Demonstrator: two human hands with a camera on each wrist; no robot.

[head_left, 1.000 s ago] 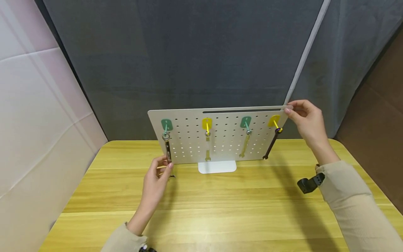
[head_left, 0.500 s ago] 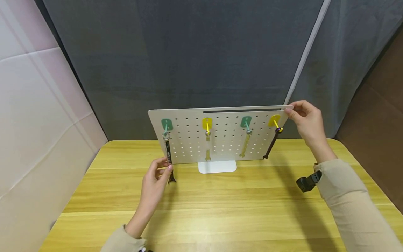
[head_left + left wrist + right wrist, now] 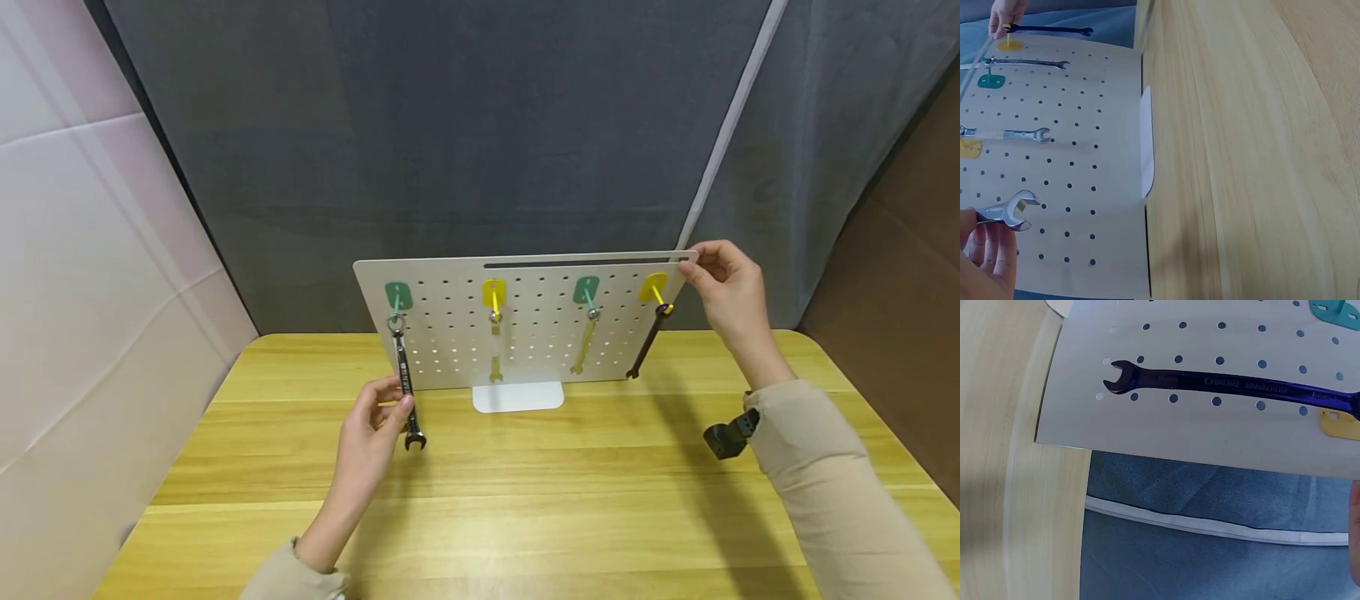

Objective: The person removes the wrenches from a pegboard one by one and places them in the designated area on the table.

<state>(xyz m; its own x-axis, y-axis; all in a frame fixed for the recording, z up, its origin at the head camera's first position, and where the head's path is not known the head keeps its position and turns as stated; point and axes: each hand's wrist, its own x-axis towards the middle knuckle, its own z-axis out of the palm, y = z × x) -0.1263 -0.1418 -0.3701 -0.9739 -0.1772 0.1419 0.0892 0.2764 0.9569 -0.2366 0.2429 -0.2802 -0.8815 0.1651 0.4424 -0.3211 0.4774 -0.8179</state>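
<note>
A white pegboard (image 3: 450,343) stands upright on the table with a row of green and yellow hooks. My left hand (image 3: 367,437) pinches a shiny combination wrench (image 3: 406,375) between thumb and fingers. The wrench's ring end is at the leftmost green hook (image 3: 399,296), and its open end points down toward me. In the left wrist view that open jaw end (image 3: 1013,211) sticks out past my fingers. At the board's top right corner my right hand (image 3: 731,287) grips the edge, thumb in front; the other fingers are partly hidden behind it.
Two silver wrenches hang from a yellow hook (image 3: 493,293) and a green hook (image 3: 586,290). A dark purple wrench (image 3: 1210,384) hangs from the rightmost yellow hook (image 3: 654,287). The board's white foot (image 3: 517,398) rests on the wooden table (image 3: 540,500). A grey curtain (image 3: 480,125) is behind.
The wrench's lower end has swung out toward me and slightly right, turning so its open jaw shows. My left hand stays nearly in place; the right hand keeps its grip on the board.
</note>
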